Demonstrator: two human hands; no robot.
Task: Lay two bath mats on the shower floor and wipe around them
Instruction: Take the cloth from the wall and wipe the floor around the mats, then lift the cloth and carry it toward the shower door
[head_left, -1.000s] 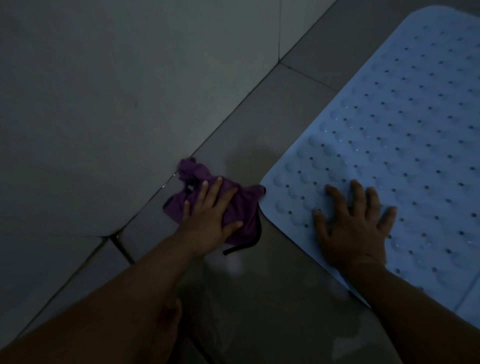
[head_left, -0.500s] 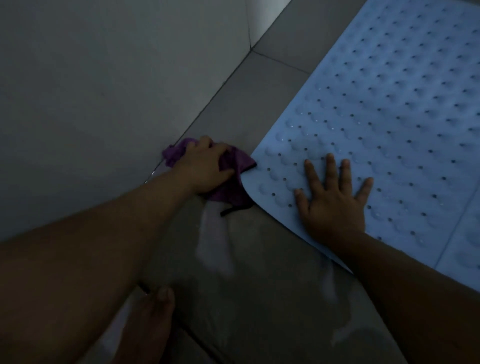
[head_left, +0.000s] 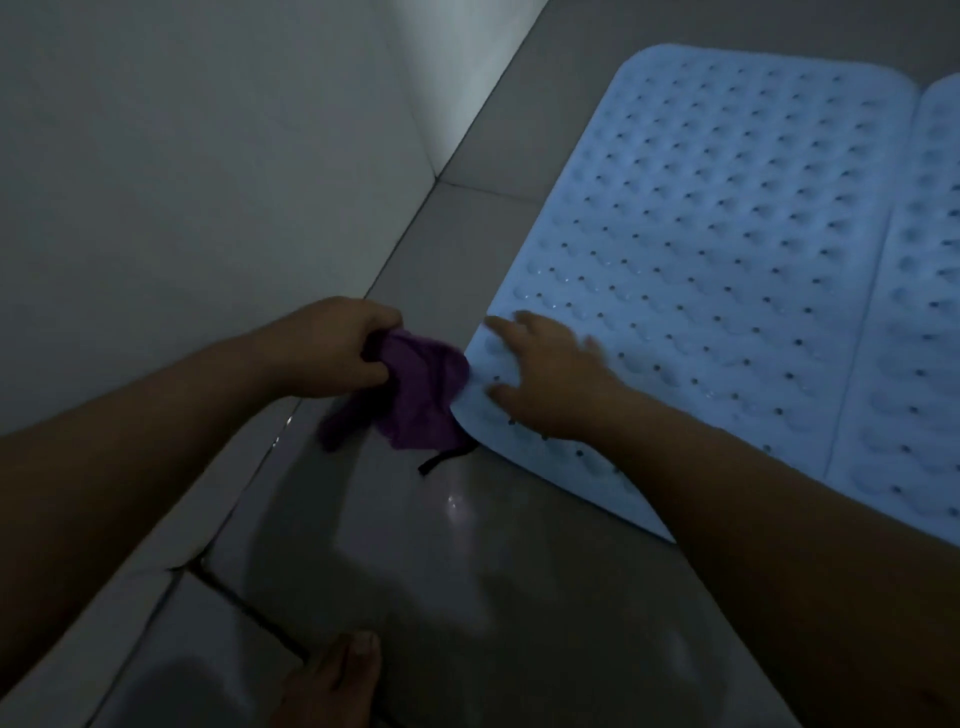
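The left hand (head_left: 340, 347) has its fingers curled round a bunched purple cloth (head_left: 418, 395), most of which hangs from the grip down to the grey floor tile (head_left: 467, 597). The right hand (head_left: 545, 374) lies flat, fingers spread, on the near left corner of the first blue bath mat (head_left: 701, 260). The cloth touches that corner's edge, so the left hand is the nearer to the unwiped strip. That strip runs between the mat's long left edge and the wall (head_left: 208, 182), stretching away from the person toward the corner, probably the next path. A second bath mat (head_left: 930, 338) lies just beside the first on the right. A bare foot (head_left: 337, 680) shows below.
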